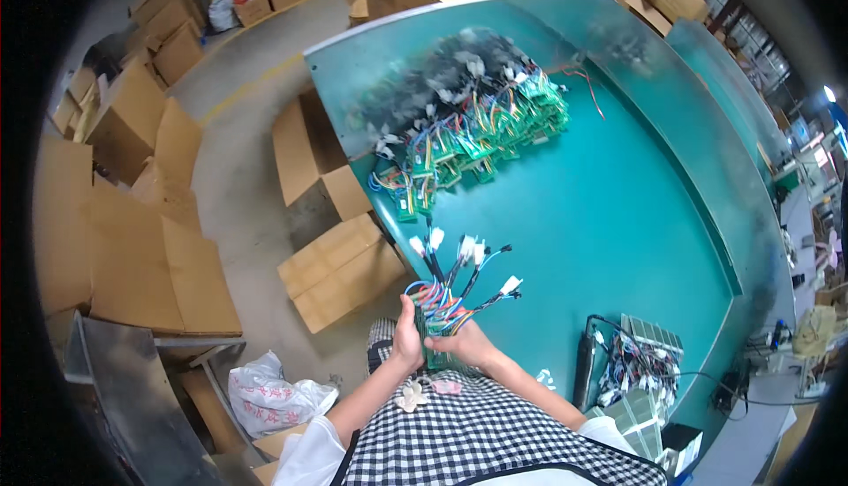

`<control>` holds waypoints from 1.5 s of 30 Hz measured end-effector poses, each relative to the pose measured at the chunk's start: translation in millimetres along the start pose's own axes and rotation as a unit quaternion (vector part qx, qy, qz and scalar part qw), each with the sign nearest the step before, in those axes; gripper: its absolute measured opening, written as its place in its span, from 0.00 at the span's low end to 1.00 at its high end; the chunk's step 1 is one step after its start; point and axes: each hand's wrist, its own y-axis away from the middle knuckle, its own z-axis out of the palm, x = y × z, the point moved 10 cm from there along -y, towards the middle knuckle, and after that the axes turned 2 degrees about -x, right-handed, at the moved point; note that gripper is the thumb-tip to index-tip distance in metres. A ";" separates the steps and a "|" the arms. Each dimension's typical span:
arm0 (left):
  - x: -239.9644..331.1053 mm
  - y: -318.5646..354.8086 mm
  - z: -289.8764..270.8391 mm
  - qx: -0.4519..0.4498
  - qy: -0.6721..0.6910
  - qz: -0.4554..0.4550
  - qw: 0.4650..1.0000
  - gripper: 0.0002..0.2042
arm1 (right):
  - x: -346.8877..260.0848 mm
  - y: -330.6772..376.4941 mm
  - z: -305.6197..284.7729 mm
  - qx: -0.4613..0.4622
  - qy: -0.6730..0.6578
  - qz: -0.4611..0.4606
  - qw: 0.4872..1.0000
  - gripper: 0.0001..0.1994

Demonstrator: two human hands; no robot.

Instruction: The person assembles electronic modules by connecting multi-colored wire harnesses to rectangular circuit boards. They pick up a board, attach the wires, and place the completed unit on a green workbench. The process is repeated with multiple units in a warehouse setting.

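Close to my body, at the near left edge of the table, my left hand (407, 338) and my right hand (465, 343) are closed around a bundle of green circuit boards (436, 318). Coloured wires and black cables fan out from its top, ending in white plug connectors (468, 248) that point away from me. My left hand grips the left side, while the fingers of my right hand lie across the right side. How many boards are in the bundle is hidden. Further off, a big heap of similar wired circuit boards (481, 133) lies along the table's far left side.
The green tabletop (609, 212) has raised metal walls. At its near right lie a tray of wired boards (649, 349) and a black bar-shaped device (584, 371) with a cable. Cardboard boxes (340, 270) stand on the floor at the left, near a white plastic bag (274, 393).
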 end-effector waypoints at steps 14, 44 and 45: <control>38.9 -160.0 54.9 -0.034 -0.175 0.064 0.982 0.26 | -140.2 -107.8 -124.2 0.173 0.230 -0.104 0.952 0.33; 134.9 -310.8 87.7 0.162 -0.752 0.321 0.552 0.28 | -132.9 -227.6 -197.8 0.198 0.663 -0.111 0.713 0.41; 134.4 -309.0 91.3 0.164 -0.757 0.320 0.545 0.28 | -134.4 -217.7 -199.2 0.212 0.656 -0.120 0.714 0.40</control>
